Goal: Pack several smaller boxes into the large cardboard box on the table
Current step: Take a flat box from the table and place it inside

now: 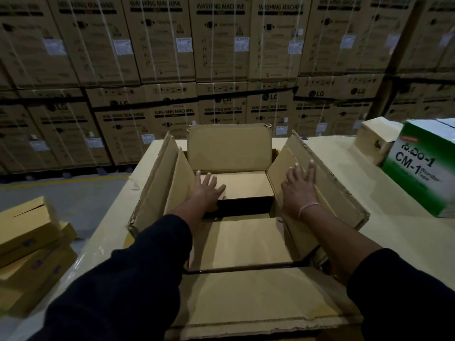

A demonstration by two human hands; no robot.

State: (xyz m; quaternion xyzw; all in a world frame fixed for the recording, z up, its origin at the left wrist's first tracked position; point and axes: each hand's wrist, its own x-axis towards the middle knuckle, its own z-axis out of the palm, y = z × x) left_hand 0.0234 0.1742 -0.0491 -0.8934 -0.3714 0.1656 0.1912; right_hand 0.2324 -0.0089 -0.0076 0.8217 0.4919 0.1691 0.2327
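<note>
The large cardboard box point(229, 146) stands open on the table in front of me, all its flaps folded outward. Inside lie two plain brown smaller boxes: a far one point(246, 184) and a near one point(243, 242), with a dark gap between them. My left hand point(208, 190) rests flat, fingers spread, on the far box's left edge. My right hand point(299, 187) lies flat with spread fingers against the inner face of the right flap point(327, 183). Neither hand grips anything.
The table point(384, 232) is covered in pale wrapped cardboard. A green and white tape carton point(423, 168) and a small brown box point(374, 141) stand at the right. Several flat brown boxes point(29, 244) are stacked at the left. Stacked washing machine cartons point(221, 57) form the wall behind.
</note>
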